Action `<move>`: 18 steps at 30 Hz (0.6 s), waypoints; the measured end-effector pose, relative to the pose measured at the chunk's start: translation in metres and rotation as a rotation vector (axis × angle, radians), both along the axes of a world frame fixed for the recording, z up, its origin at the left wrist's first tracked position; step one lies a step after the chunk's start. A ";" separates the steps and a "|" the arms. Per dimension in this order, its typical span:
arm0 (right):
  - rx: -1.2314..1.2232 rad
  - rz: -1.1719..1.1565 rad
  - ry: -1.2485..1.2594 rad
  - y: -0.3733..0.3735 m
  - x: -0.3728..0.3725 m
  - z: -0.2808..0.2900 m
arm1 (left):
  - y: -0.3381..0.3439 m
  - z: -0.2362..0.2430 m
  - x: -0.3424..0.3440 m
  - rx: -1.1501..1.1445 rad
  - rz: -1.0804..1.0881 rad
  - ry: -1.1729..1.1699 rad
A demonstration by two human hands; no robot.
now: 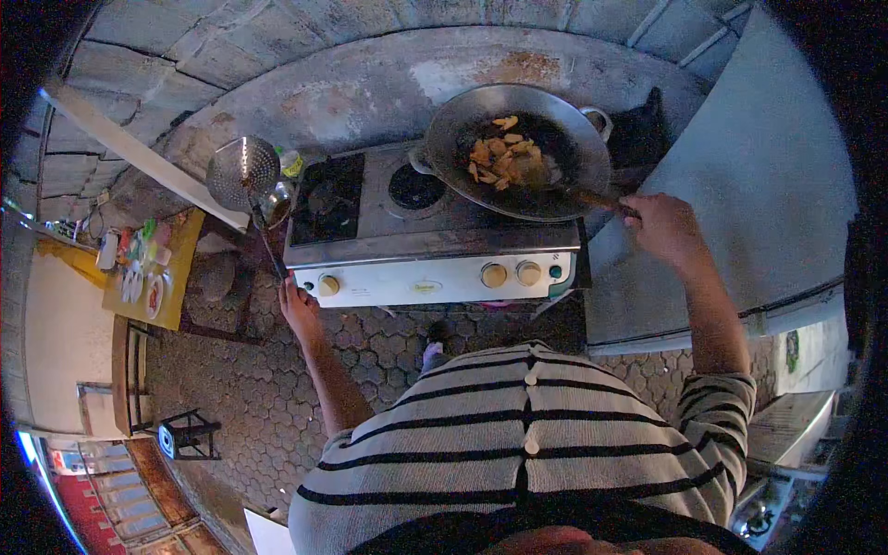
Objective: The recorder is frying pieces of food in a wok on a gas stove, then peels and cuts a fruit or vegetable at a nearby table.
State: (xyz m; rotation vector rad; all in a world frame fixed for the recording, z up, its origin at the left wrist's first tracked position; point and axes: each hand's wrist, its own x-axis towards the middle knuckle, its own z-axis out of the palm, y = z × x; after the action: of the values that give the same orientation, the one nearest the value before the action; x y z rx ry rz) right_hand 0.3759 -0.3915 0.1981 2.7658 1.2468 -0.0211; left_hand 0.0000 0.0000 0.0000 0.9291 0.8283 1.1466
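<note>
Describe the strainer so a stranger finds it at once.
Start at the white-fronted stove. At its front left corner, the left hand grips a long handle that runs forward to the strainer. It is round, metal and pierced with small holes, unlike the larger, solid wok at the stove's right.

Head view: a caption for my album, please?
Left hand holding a strainer, right hand gripping a wooden-handled utensil in a wok of food.

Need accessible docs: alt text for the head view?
A person's right hand holds a brown-handled spatula in a wok of browned food pieces on a stove. The left hand holds a long-handled skimmer, its perforated bowl beyond the stove's left end.
</note>
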 end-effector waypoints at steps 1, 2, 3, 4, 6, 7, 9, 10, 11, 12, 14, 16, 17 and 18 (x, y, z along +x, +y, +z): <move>0.013 0.048 0.029 0.002 -0.002 -0.002 | -0.001 -0.001 0.000 0.083 0.049 0.049; 0.027 0.097 0.058 0.005 -0.004 -0.004 | -0.002 -0.002 -0.001 0.166 0.099 0.097; 0.030 0.092 0.060 0.009 -0.004 -0.008 | -0.001 0.002 0.001 0.169 0.094 0.099; 0.043 0.080 0.107 0.016 -0.002 -0.014 | 0.000 0.007 0.001 0.073 0.085 0.076; 0.059 0.069 0.148 0.026 0.009 -0.031 | 0.003 0.010 0.004 -0.021 0.076 0.049; 0.095 0.052 0.137 0.030 0.016 -0.045 | 0.005 0.009 0.005 0.013 0.087 0.042; 0.131 0.037 0.125 0.034 0.021 -0.059 | 0.005 0.012 0.006 0.047 0.100 0.035; 0.152 0.035 0.081 0.035 0.022 -0.062 | 0.001 0.015 0.008 0.020 0.099 0.028; 0.172 0.033 0.037 0.036 0.023 -0.064 | -0.002 0.017 0.009 -0.007 0.097 0.022; 0.171 0.038 0.037 0.036 0.024 -0.066 | 0.000 0.012 0.004 -0.008 0.102 0.021; 0.195 0.047 -0.052 0.036 0.025 -0.067 | 0.008 -0.001 -0.007 0.157 0.056 0.112; 0.201 0.060 -0.085 0.032 0.022 -0.058 | 0.005 -0.003 -0.008 0.101 0.064 0.088; 0.209 0.069 -0.118 0.030 0.021 -0.054 | 0.004 -0.004 -0.008 0.046 0.069 0.064; 0.207 0.071 -0.116 0.028 0.020 -0.052 | 0.004 -0.005 -0.010 0.044 0.071 0.066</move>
State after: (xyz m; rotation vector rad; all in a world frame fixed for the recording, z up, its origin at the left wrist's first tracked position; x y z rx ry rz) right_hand 0.3963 -0.3634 0.1463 2.8412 1.3881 0.2866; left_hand -0.0096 0.0037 -0.0054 0.9850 0.8982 1.2047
